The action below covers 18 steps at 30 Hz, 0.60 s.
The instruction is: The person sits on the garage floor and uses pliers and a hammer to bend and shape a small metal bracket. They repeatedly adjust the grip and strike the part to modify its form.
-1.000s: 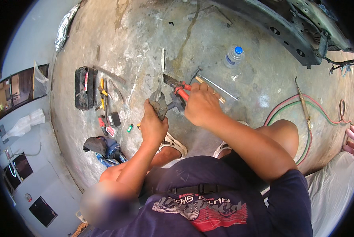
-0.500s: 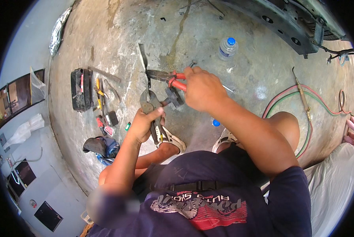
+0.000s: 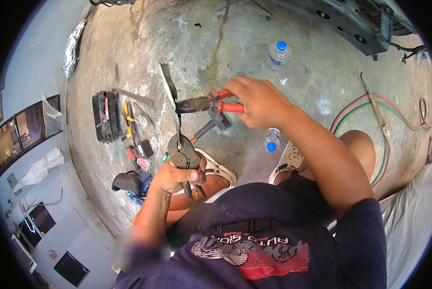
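Left fingers (image 3: 184, 175) clamp dark steel pliers (image 3: 184, 157); right fingers (image 3: 234, 85), red-handled pliers (image 3: 204, 103).
Long grey metal strip (image 3: 170, 87) points forward of the nearer left, leftward of right.

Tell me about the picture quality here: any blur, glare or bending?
Head view: the fisheye bends the wall's lower edge, with black corners; a round blurred patch sits at lower left; the red-handled pliers look fairly sharp; the silver foil shows bright glints.

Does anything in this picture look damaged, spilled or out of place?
The metal strip at the red-handled pliers looks bent, not straight. Beyond it, a dark streak marks the floor, as if liquid ran there.
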Available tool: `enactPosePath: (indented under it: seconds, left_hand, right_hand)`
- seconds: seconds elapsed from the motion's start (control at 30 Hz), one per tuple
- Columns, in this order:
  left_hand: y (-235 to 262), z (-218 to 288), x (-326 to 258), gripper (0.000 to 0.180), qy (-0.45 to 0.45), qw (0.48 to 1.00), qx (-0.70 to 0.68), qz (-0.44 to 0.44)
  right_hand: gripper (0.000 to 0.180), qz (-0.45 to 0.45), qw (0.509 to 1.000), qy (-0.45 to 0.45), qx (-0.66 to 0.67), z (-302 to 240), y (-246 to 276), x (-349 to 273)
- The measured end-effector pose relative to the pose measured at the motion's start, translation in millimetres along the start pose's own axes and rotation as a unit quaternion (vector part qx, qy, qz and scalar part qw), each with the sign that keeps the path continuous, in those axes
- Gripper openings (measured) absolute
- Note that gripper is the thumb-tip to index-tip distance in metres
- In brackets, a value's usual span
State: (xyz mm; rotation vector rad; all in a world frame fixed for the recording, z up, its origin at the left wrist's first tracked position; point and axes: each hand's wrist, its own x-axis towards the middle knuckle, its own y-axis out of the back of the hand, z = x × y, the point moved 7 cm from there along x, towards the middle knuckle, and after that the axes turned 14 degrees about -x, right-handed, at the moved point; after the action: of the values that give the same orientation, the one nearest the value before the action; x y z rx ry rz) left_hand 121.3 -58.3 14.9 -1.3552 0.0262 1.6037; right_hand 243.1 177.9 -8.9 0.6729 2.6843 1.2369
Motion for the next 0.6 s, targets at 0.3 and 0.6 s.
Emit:
enactPosePath:
  seconds: [0.3,0.6]
  left_hand:
    - [-2,14,-2,0.032,-0.023,0.988,0.127,0.086]
    - [15,55,-4,0.027,-0.151,0.978,0.063,0.132]
  right_hand:
    - [0.059,0.042,0.989,-0.134,-0.041,11,17,1]
    - [0.068,-0.231,0.948,-0.220,0.020,-3,-7,-16]
